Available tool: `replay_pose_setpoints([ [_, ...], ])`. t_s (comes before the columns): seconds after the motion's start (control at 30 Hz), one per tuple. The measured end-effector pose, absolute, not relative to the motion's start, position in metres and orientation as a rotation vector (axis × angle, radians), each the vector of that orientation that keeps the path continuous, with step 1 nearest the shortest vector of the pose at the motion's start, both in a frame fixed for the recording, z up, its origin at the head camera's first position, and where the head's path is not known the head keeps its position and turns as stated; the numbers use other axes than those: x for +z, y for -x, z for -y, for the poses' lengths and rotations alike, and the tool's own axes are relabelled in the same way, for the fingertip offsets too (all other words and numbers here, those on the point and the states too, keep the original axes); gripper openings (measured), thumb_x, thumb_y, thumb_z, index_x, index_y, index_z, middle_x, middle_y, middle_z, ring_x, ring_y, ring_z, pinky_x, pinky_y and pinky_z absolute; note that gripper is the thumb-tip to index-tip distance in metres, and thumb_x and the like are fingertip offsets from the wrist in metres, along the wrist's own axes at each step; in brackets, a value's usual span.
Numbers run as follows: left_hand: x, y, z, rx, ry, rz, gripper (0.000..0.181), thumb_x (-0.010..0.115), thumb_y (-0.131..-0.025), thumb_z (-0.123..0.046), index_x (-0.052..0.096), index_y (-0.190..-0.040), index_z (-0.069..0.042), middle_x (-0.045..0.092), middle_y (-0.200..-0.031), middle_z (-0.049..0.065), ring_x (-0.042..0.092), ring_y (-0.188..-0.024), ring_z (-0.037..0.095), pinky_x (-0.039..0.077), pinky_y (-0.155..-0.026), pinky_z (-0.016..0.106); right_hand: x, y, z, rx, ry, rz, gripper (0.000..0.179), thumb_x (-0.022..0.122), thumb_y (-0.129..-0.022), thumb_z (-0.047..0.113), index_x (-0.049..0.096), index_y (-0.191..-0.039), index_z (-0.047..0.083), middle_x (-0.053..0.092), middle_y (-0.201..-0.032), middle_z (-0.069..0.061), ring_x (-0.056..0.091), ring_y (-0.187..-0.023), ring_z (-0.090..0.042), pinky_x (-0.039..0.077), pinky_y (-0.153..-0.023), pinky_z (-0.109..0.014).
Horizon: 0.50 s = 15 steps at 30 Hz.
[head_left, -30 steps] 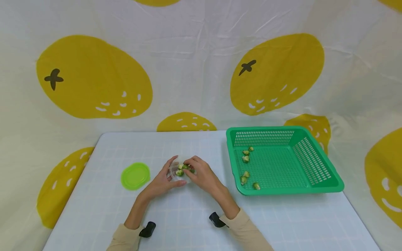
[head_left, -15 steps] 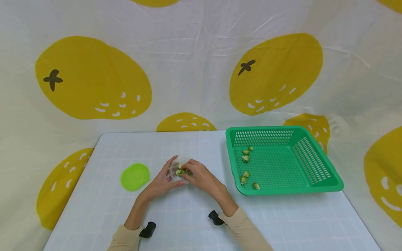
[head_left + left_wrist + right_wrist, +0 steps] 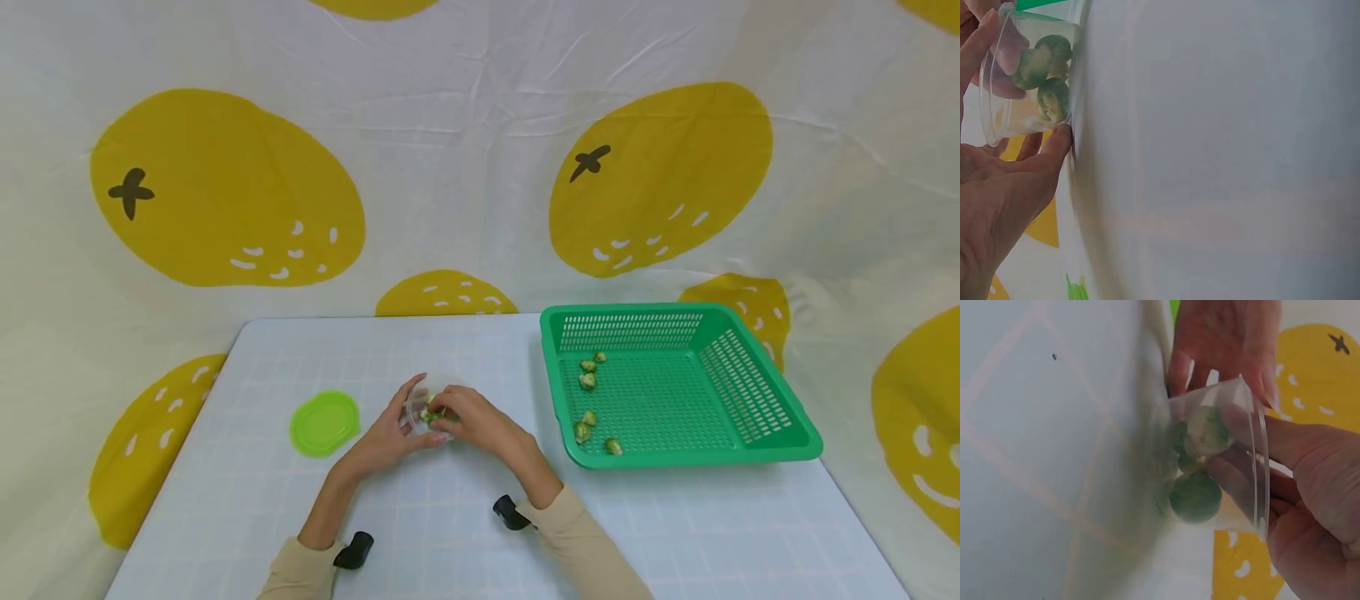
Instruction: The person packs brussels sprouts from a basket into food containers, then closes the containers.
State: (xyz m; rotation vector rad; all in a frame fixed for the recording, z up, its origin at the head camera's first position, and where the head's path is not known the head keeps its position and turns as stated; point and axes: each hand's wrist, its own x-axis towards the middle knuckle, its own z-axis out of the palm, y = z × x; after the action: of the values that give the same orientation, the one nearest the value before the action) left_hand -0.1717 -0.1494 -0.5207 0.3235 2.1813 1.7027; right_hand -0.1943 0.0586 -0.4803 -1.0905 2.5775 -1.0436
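Observation:
A clear plastic tub (image 3: 1010,115) stands on the table with several Brussels sprouts (image 3: 1054,100) in it, seen through its wall. My left hand (image 3: 386,433) is curved round the side of the tub, its thumb low near the base in the left wrist view. My right hand (image 3: 480,421) reaches over the rim, with thumb and fingers down inside the tub. Between those fingertips, in the right wrist view, a pale-and-green Brussels sprout (image 3: 1207,431) is pinched. From the head view, the right hand hides much of the tub's inside.
A green plastic basket (image 3: 697,457) stands at the right of the table, with several loose Brussels sprouts (image 3: 587,381) along its left side. Left of the hands lies a round lime-green lid (image 3: 325,423). Behind the table hangs a white cloth (image 3: 457,167) with yellow fruit prints.
My right hand has dipped from the tub's top down inside it, taking a sprout lower. The left hand stays round the tub. Basket and lid have not moved.

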Motion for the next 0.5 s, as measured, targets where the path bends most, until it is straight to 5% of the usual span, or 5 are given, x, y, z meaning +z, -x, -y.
replay_pose_setpoints([
  [0.5,-0.5223,0.1717,0.1505,1.701,-0.325,-2.191,0.104,0.085,-0.088,-0.028,0.015,-0.165,-0.031,0.023,-0.165,0.01,0.029,-0.151,0.03,0.031,-0.12,0.049,-0.4767,0.2006,-0.0563,-1.01,1.109,-2.523,0.01,0.074,-0.094,0.002,0.074,-0.103,-0.003,0.072,-0.099,-0.012,0.065,-0.092,-0.027,0.054,-0.084,-0.028],
])
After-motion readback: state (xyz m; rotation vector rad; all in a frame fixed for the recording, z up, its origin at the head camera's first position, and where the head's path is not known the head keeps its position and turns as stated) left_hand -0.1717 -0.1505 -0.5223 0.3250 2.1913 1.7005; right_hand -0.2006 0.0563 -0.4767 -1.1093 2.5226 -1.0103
